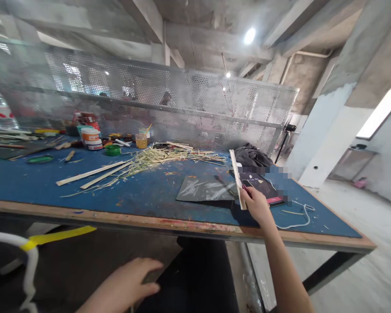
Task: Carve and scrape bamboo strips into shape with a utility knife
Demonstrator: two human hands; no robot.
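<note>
My right hand is closed around the lower part of a pale bamboo strip, which it holds nearly upright above the right side of the blue table. Something small and dark purple shows between the fingers there, too little of it to name. Just behind the hand lie a dark grey sheet with pale scuffs and a dark tablet with a lit screen, partly blurred out. Low in front of the table edge, over my dark-clad lap, my left hand is empty, its thumb and fingers apart.
A heap of thin bamboo shavings and two long strips lie mid-table. Paint jars, a green lid and tools stand at the left. A white cable and dark cloth lie right, before a perforated metal screen.
</note>
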